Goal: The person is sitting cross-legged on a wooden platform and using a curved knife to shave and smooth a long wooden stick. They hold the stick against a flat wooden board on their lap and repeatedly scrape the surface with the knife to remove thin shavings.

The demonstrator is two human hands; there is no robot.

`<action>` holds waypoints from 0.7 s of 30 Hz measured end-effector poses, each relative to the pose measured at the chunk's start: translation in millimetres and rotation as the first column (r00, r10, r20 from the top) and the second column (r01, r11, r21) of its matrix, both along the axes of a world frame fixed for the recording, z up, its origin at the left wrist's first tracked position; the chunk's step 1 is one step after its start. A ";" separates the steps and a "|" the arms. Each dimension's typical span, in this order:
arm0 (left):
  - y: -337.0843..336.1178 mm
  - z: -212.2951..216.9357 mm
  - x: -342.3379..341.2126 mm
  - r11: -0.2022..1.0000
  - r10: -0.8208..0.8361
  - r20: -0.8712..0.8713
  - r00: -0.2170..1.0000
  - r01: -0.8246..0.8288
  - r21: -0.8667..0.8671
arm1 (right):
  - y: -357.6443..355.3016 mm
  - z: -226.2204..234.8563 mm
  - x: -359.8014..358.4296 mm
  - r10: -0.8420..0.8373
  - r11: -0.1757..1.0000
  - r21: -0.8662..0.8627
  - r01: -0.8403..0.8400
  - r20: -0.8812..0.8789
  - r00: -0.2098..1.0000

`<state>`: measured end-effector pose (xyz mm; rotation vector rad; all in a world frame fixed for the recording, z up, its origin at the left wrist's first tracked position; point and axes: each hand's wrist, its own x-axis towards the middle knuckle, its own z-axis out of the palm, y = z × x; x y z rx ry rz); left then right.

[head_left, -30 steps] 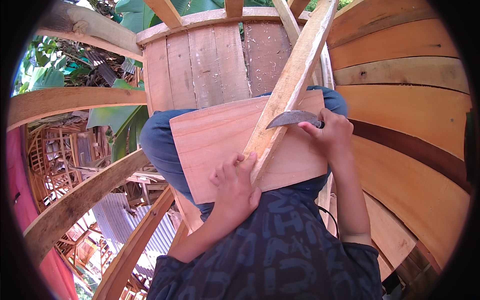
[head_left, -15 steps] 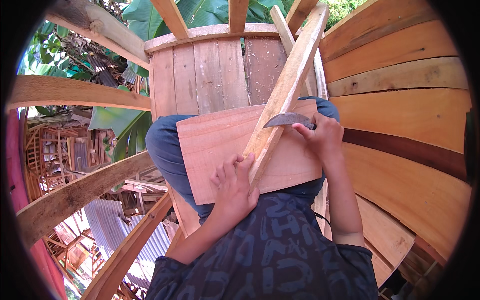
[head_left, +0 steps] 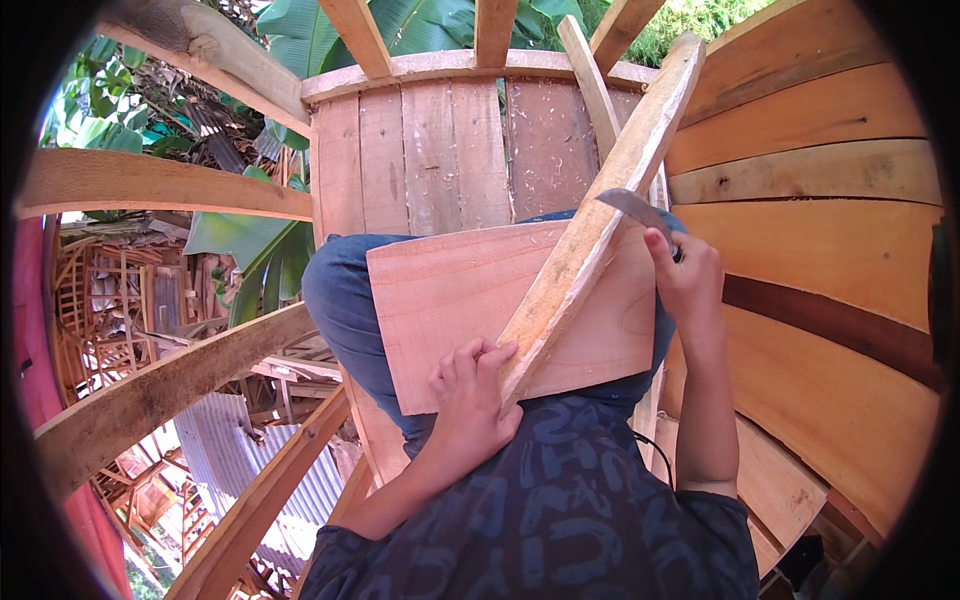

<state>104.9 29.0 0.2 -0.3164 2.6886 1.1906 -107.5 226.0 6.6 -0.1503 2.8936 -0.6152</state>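
the right hand is clenching the handle of a curved knife, blade lying on the upper edge of the long wooden strip. the left hand is gripping that strip's lower end, pinning it across the flat board on the lap. it looks like shaving work; the next stroke calls for a steady pull along the strip's edge.

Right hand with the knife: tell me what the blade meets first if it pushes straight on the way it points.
The right hand aims the knife blade up-left, so it would likely meet the slanted wooden strip first; the tip already seems to be at the strip's edge, though depth is unclear.
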 end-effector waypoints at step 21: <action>5.3 4.4 -15.1 0.992 -0.042 0.007 0.999 0.042 -0.115 | 10.6 -23.9 31.4 0.251 0.955 0.175 -0.237 -0.061 0.966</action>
